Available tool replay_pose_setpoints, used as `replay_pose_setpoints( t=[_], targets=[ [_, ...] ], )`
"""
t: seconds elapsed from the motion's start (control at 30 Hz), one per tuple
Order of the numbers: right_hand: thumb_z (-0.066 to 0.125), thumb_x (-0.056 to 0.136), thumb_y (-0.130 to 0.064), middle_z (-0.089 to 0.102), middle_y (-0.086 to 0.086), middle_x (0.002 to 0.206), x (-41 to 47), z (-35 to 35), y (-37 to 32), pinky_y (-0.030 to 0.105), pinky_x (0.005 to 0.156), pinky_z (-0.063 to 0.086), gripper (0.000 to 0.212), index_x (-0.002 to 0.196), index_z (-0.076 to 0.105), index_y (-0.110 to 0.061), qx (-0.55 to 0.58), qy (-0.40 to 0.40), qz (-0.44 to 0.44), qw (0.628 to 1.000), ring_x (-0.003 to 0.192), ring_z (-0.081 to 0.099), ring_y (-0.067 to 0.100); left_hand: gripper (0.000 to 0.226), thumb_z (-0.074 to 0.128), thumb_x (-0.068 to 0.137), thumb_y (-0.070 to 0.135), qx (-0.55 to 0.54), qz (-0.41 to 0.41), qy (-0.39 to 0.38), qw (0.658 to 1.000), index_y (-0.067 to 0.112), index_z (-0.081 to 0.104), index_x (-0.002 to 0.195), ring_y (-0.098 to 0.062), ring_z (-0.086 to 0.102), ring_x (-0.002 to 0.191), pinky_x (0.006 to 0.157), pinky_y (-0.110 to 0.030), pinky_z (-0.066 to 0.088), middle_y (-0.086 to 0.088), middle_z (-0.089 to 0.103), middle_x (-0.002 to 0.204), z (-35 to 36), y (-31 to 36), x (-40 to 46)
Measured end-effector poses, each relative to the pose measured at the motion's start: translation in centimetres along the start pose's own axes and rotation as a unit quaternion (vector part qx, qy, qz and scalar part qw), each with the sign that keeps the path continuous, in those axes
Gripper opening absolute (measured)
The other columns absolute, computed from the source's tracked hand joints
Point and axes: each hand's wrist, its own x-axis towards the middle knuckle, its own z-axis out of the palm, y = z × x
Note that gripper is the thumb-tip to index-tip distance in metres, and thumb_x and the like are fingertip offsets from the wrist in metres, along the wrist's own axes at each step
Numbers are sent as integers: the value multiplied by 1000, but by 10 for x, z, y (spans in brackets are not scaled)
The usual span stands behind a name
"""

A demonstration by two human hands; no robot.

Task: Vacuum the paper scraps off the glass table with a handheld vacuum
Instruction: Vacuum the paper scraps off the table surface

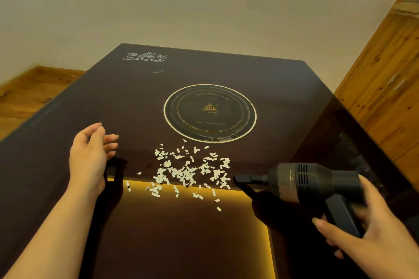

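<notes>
A scatter of small white paper scraps point(190, 171) lies on the dark glass table point(108, 97), just in front of its round inset hob. My right hand point(371, 229) grips the handle of a black handheld vacuum point(315, 182). Its flat nozzle point(243, 179) points left and sits at the right edge of the scraps, close to the glass. My left hand point(90, 156) hovers over the table to the left of the scraps, palm turned inward, fingers loosely curled and holding nothing.
A round hob ring point(209, 113) with a gold emblem is set into the table behind the scraps. A wooden cabinet point(390, 70) stands close on the right. Wooden floor point(34, 88) shows at the left, a pale wall behind.
</notes>
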Motion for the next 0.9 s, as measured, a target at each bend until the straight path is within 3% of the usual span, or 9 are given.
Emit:
replay_pose_setpoints(
  t=[0.6,0.9],
  targets=[
    [87,54,-11,68,-3,91,-8,8,4,25,39,51,106,133,26,-48,1,19,17,1000,53,69,10,20,44,98,27,-3,3,-1,1000,28,52,116,-5,59,70,63,-21,45,3,65,88,1,2,-2],
    [86,54,-12,67,-3,92,-12,8,-2,31,47,54,108,135,23,-46,-9,13,37,999,52,70,13,20,45,97,28,-2,3,-1,1000,29,53,115,-5,59,70,63,-22,45,4,65,88,1,0,-1]
  ],
)
